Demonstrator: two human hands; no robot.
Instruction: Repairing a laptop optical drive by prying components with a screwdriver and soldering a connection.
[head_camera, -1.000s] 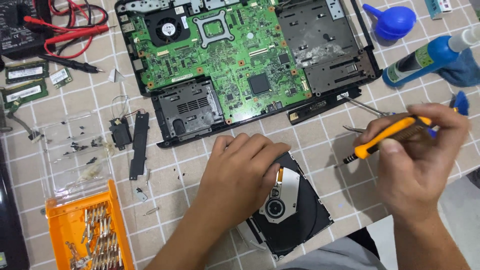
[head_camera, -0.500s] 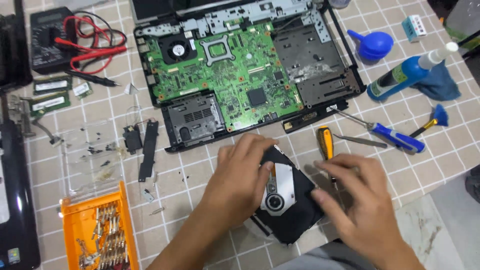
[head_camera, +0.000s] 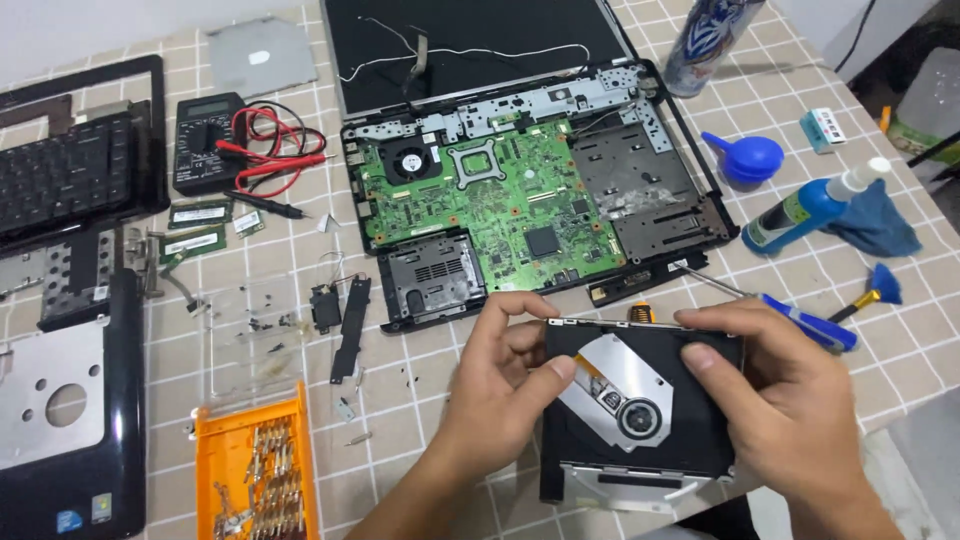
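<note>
Now both hands grasp the optical drive (head_camera: 640, 400): left hand (head_camera: 500, 380) on its left edge, right hand (head_camera: 780, 390) on its right, near the laptop (head_camera: 520, 200).

The optical drive (head_camera: 640, 400) sits nearest the person, held between the left hand (head_camera: 505, 385) and the right hand (head_camera: 785, 400), above the surface (head_camera: 420, 400). Behind it lies the opened laptop base (head_camera: 530, 190), its motherboard (head_camera: 480, 200) inside. Left of the base lie a multimeter (head_camera: 205, 140) and a keyboard (head_camera: 70, 175). A bit case (head_camera: 255, 470) lies left of the drive, a screwdriver (head_camera: 790, 315) just behind the right hand, and a bottle (head_camera: 810, 205) farther right.
</note>
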